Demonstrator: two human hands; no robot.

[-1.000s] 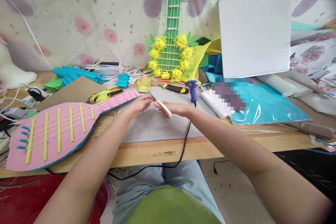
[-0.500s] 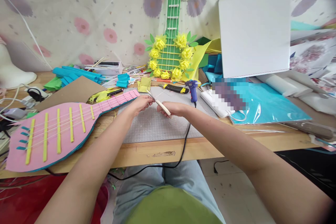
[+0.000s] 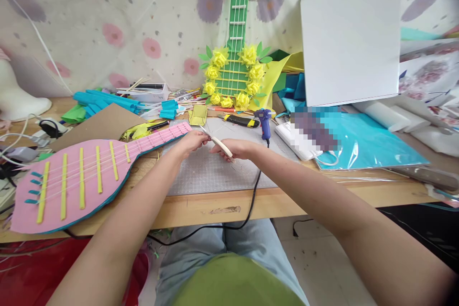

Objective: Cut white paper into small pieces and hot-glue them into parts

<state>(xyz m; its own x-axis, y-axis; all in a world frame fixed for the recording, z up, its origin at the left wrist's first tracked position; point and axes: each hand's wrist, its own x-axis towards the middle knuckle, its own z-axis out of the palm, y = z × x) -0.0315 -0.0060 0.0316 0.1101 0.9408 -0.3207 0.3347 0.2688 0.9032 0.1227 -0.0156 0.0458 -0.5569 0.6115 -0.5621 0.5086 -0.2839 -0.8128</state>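
Over the grey cutting mat, my right hand is closed on a pair of scissors with white handles. The metal blades point up and left, beside the fingertips of my left hand. That hand is closed in a pinch; what it holds is too small to make out. Just behind the blades sits a small yellow-green folded piece. To the left lies a pink guitar-shaped craft with yellow strips and white strings, its neck reaching close to my left hand.
A purple glue gun stands behind my right hand, its black cord crossing the table edge. A utility knife lies beyond the mat. Behind stands a green guitar craft with yellow flowers. A blue plastic-wrapped pack is at right.
The fingertips of my right hand show slightly farther left below the scissors. My left hand and the scissors stay almost in place, and the view has shifted a little.
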